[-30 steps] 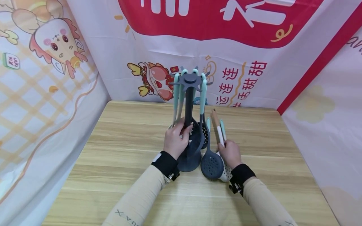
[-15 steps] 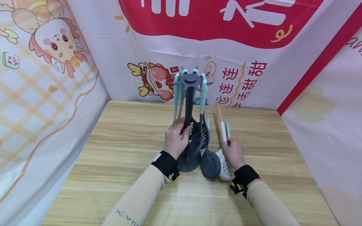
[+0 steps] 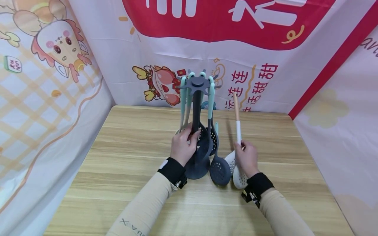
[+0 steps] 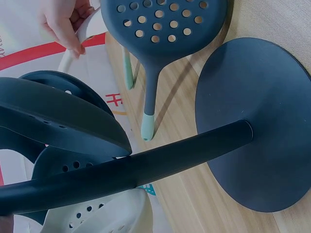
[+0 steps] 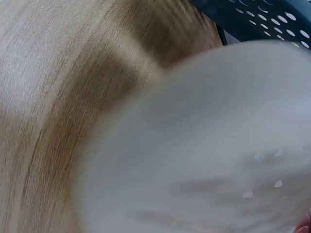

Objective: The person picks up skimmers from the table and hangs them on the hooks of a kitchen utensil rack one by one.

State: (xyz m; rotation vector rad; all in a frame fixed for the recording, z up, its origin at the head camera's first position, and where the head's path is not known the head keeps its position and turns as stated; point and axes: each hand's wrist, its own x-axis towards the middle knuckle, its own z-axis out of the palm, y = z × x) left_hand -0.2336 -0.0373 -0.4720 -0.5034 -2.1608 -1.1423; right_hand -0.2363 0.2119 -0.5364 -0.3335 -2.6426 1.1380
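In the head view my left hand (image 3: pixel 183 145) grips the dark pole (image 3: pixel 196 108) of a utensil stand, whose round base (image 4: pixel 262 179) rests on the table. Several utensils with mint handles (image 3: pixel 211 98) hang from its top. My right hand (image 3: pixel 248 158) holds a white perforated skimmer (image 3: pixel 240 179) by its handle, the wooden end (image 3: pixel 236 106) pointing up and away. Its pale head, blurred, fills much of the right wrist view. Left of that hand lies a dark grey skimmer (image 3: pixel 220 172), beside another white perforated utensil (image 3: pixel 230 159), partly hidden.
The wooden table (image 3: pixel 130 147) runs back to a printed cloth backdrop (image 3: pixel 124 65). Cloth also hangs along the left and right sides. The dark skimmer lies close to the stand's base, between both hands.
My right hand has shifted slightly right, and the white skimmer's wooden handle has risen and swung right. The other white utensil now shows apart from it. My left hand stays on the pole.
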